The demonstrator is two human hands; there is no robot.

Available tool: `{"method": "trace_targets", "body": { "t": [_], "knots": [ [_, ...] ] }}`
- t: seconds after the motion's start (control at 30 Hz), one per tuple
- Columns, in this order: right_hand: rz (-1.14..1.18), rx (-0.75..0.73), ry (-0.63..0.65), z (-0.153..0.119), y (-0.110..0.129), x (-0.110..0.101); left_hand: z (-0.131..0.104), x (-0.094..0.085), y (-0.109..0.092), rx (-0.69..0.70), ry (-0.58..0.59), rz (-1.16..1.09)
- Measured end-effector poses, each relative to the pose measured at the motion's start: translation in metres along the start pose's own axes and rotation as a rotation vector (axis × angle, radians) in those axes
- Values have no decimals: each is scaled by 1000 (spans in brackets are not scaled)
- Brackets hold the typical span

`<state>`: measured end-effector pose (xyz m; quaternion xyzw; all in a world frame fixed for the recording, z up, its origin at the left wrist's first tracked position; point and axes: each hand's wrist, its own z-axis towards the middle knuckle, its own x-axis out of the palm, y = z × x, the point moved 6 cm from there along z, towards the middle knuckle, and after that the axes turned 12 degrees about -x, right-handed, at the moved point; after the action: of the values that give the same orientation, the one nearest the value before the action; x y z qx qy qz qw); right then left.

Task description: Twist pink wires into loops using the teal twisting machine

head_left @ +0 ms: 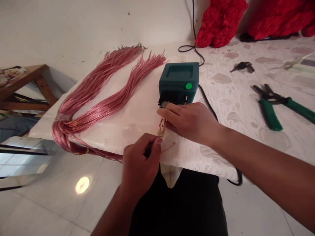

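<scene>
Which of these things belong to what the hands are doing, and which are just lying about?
Probably in use:
thin pink strand, at the left hand
pale piece, at the right hand
teal box, just beyond
pink bundle, trailing toward the left hand

Apparently just lying about:
green-handled pliers
small dark object
red ruffled material

Right hand [189, 121] hides part of the pale piece [161, 126]; dark specks on it too small to ID. Left hand [141, 160] blocks the pink cords [100, 113] at 8 o'clock. Edges crop green-handled pliers [273, 97] at 3, wooden stool [39, 73] at 9.
</scene>
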<state>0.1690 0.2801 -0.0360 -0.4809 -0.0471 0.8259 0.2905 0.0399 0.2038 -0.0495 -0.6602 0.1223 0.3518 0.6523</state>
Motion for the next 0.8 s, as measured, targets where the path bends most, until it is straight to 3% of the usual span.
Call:
{"method": "trace_targets", "body": {
  "t": [0.13, 0.2, 0.33, 0.43, 0.57, 0.8],
  "knots": [
    [63, -61, 22, -3, -1, -2, 1, 0, 0, 8, 7, 5],
    [114, -54, -39, -5, -6, -12, 1, -1, 0, 21, 6, 10],
    [144, 182, -331, -17, -34, -47, 1, -2, -1, 29, -8, 18],
    [165, 401, -490, -31, -55, -60, 0, -4, -2, 15, -28, 24],
    [169, 519, -548, -42, -69, -55, -1, -5, -3, 17, -45, 28],
    [168, 512, -561, -44, -72, -40, -11, -12, -2, 13, -8, 30]
  ]
}}
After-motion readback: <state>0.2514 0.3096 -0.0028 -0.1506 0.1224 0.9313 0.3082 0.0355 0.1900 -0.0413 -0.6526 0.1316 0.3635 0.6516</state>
